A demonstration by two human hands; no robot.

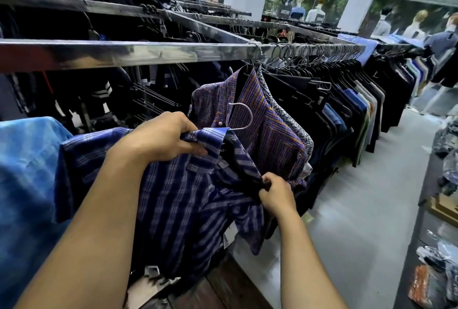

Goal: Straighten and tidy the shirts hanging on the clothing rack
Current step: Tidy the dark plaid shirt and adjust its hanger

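Observation:
A dark blue plaid shirt [183,204] on a black hanger [238,160] is off the rail, its metal hook [244,115] free in the air below the steel rack rail [124,54]. My left hand [161,137] grips the shirt's collar and left shoulder. My right hand [275,193] pinches the right end of the hanger together with the shirt's fabric. Just behind hangs a purple and orange striped shirt [270,130] on the rail, with a row of dark shirts [347,100] packed to its right.
A blue cloth [27,172] lies at the left. The bare stretch of rail lies left of the hanging shirts. A grey floor aisle [359,204] runs along the right, beside a low table with packaged goods [441,259]. Mannequins stand at the far back.

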